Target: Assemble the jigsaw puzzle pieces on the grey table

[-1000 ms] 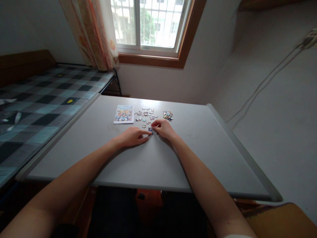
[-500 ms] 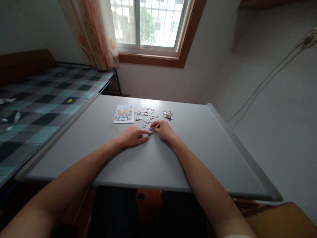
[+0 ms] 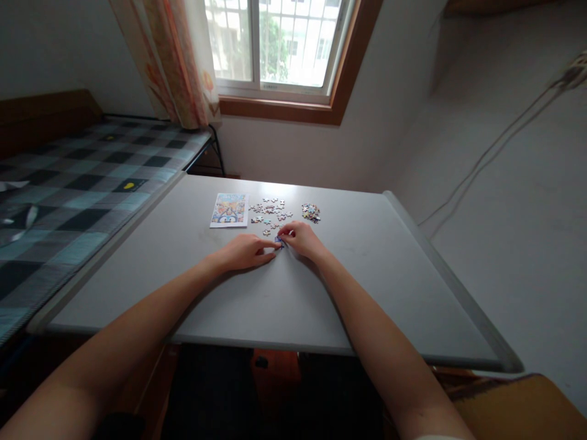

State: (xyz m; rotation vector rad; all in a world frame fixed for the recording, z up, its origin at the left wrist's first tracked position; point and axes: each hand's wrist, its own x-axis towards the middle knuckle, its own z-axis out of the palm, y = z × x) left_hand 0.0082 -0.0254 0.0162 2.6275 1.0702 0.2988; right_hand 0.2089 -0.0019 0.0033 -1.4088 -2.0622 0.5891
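And here we are at the table [image 3: 367,275], with the picture card [image 3: 229,211] lying flat as our marker! Look nearer the person and to the right of that card: there sits the small blue cluster of puzzle pieces [image 3: 277,239], flat on the tabletop with 2 hands right at it. The left hand [image 3: 245,251], just below the card's lower right corner, has its index finger stretched out onto the cluster's left side, thumb held apart below; it points and touches rather than grips. Over on the far side of the cluster from the card, the right hand [image 3: 300,237] comes in with thumb and fingertips drawn close together at the upper right edge (whether a piece is pinched in there, I cannot tell; it is too small to see). Immediately right of the card, the loose pieces [image 3: 269,209] lie scattered, well spread out! Farther right of the card, past that scatter, a heaped pile of pieces [image 3: 310,212] sits tight. Beyond the card, up against the wall, the window [image 3: 293,49] pours in light, the patterned curtain [image 3: 183,67] hanging at its left, while off to the card's left stretches the checked mattress [image 3: 151,146].
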